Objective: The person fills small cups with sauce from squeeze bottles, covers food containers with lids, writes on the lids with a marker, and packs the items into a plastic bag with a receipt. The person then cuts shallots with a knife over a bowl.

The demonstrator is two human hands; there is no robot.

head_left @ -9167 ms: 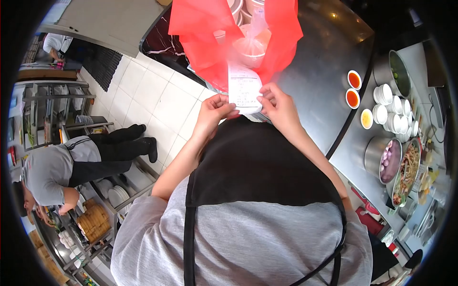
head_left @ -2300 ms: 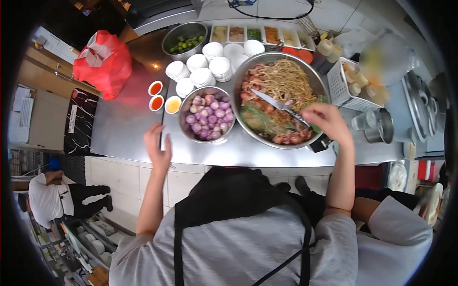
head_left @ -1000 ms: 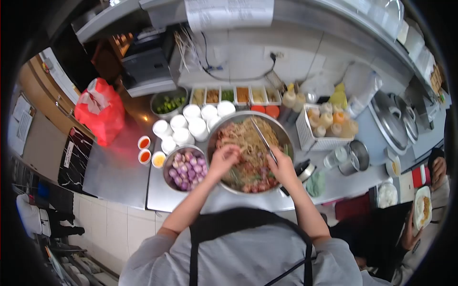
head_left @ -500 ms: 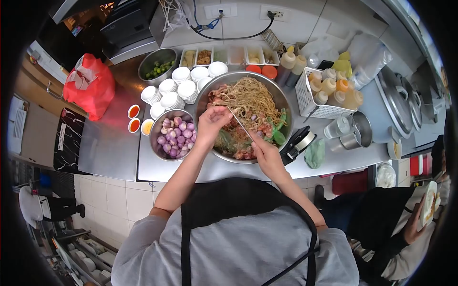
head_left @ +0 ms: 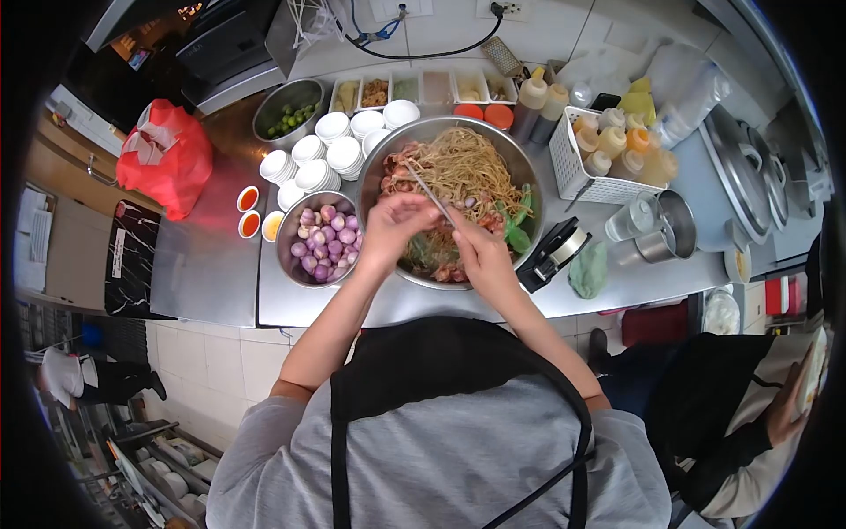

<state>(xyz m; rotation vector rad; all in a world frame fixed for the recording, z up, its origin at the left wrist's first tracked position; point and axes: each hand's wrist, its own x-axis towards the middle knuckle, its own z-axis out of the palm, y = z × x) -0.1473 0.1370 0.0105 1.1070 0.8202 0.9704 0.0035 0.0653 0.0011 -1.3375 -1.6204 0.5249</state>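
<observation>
- Right hand: fingers wrapped round the handle end of a knife. Most of that handle is buried in the grip, so no idea what shape it is.
- Left hand: fingers loosely curled, kinda smeared by motion blur, right by the blade. Honestly can't tell if they're touching or pinching it. Part of the blade is lost behind the blur too.
- The knife sits mid-frame, slanting toward the upper left over a big metal bowl. Both hands block the lower middle of that bowl.
- Inside it: thin tan strands, plus reddish pieces on the left that I can't ID. Green plastic pokes out on the right side, partly under the other stuff.
- Just left of the bowl is a smaller one full of purple shallots, its right edge partly hidden by the left wrist.
- Upper left, red bag standing on the metal surface. Some pale stuff shows at its mouth, too small to make out.
- Right of centre, a white basket of squeeze bottles; labels, if any, unreadable, and the bottoms are tucked inside.
- Right edge: another person's hand on a pale container, cut off by the dark lens border, contents hard to read.
</observation>
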